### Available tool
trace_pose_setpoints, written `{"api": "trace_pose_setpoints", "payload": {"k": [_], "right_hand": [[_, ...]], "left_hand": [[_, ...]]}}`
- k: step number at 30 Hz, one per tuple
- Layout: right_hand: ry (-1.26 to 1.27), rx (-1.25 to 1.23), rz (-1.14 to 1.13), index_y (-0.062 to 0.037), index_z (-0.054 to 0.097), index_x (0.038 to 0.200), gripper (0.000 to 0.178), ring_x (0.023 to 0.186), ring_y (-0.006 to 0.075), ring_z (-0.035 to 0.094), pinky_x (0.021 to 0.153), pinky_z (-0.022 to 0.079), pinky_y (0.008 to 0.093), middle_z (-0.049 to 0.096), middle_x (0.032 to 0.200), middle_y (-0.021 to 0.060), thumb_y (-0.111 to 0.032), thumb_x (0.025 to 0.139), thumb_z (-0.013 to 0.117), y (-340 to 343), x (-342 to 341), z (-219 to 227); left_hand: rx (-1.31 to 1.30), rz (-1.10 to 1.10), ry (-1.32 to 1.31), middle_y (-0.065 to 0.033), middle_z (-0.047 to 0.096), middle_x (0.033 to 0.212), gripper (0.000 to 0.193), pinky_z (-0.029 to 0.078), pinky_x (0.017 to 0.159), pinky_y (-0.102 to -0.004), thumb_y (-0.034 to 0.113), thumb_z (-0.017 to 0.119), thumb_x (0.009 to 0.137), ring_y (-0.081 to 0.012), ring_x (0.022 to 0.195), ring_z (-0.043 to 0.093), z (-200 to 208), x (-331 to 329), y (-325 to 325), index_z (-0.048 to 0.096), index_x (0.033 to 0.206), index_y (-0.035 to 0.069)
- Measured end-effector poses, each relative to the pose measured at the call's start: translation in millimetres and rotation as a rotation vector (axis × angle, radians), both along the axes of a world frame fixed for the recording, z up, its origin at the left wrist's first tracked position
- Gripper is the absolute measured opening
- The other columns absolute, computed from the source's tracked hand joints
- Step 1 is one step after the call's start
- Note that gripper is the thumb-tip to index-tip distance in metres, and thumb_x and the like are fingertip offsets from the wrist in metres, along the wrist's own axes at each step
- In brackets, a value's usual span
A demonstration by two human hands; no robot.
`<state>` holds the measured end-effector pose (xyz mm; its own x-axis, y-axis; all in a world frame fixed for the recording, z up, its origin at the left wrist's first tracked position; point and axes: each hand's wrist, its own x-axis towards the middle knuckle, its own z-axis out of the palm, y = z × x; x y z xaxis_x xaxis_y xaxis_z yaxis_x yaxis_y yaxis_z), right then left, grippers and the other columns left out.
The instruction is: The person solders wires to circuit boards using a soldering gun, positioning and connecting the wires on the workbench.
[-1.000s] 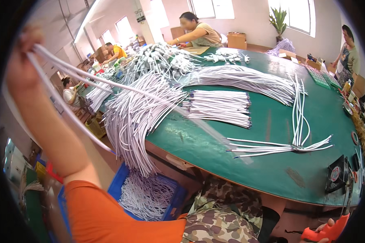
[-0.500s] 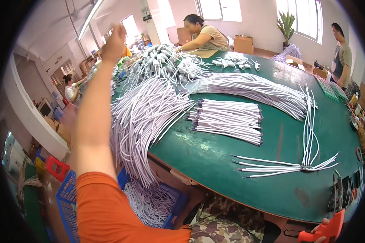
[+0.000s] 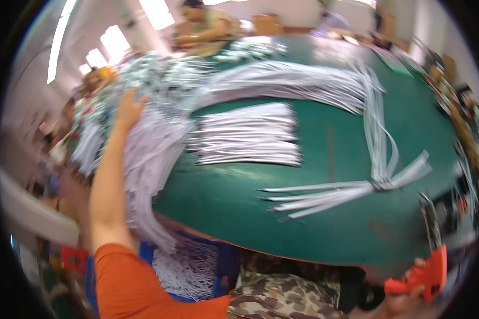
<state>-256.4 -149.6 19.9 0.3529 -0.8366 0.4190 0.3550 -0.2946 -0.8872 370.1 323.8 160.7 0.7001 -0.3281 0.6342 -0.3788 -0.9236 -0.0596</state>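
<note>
My left hand (image 3: 129,110) is at the upper part of a large heap of white cables (image 3: 149,149) on the left, its thumb apart from the fingers. It is blurred, and I see nothing held in it. At the lower right, my right hand (image 3: 404,297) is closed around an orange pistol-grip tool (image 3: 430,275) with a long metal nose pointing up. Left of that tool lies a bunch of long white cables (image 3: 377,154), gathered at a dark tie, with several ends fanned to the left. A flat stack of shorter white cables (image 3: 247,135) rests mid-table.
The green tabletop (image 3: 330,234) curves around me. A long bundle of white cables (image 3: 287,80) arcs across its far side. Grey-white connectors (image 3: 159,74) pile up at the far left. Below the near edge stands a blue crate (image 3: 226,266) of cables. A person (image 3: 210,26) works across the table.
My left hand has come down from its raised position to the cable heap. The view has turned, shifting the table contents left and up. My right hand keeps the orange tool.
</note>
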Motion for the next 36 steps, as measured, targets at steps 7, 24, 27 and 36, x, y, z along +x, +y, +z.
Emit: {"api": "trace_pose_setpoints", "payload": {"k": [7,24,27,36], "right_hand": [[-0.003,-0.047,-0.049,0.0039,0.045,0.13,0.067,0.076,0.0126,0.055,0.063,0.045,0.0232,0.061,0.114,0.0149,-0.053,0.096,0.053,3,-17,-6],[0.034,0.027,-0.242,0.0067,0.053,0.118,0.063,0.072,0.0132,0.055,0.058,0.044,0.024,0.061,0.108,0.0175,-0.051,0.094,0.053,-11,-65,-15],[0.012,0.036,-0.211,0.0067,0.053,0.118,0.061,0.072,0.0132,0.055,0.058,0.045,0.0242,0.062,0.108,0.0174,-0.05,0.095,0.053,-10,-63,-14],[0.038,-0.085,-0.335,0.0064,0.055,0.116,0.069,0.071,0.0145,0.055,0.06,0.045,0.0263,0.062,0.105,0.0158,-0.058,0.093,0.053,-8,-83,-3]], "left_hand": [[-0.17,-1.075,0.307,-0.0165,0.065,0.107,0.032,0.05,0.089,-0.04,0.013,0.073,0.083,-0.0344,0.099,0.063,-74,-191,-296,0.063,0.112,0.002],[0.49,-1.397,0.835,-0.0088,0.067,0.098,0.012,0.051,0.08,-0.0384,0.01,0.067,0.088,-0.0289,0.091,0.065,-109,-270,-490,0.068,0.099,0.006],[0.862,-1.352,0.687,-0.0096,0.067,0.1,0.016,0.051,0.082,-0.0399,0.011,0.06,0.086,-0.0313,0.096,0.065,-92,-282,-506,0.069,0.1,0.008],[0.227,-1.403,0.956,-0.0112,0.065,0.088,0.008,0.051,0.075,-0.0346,0.003,0.066,0.086,-0.025,0.081,0.062,-20,-291,-431,0.066,0.095,0.003]]}}
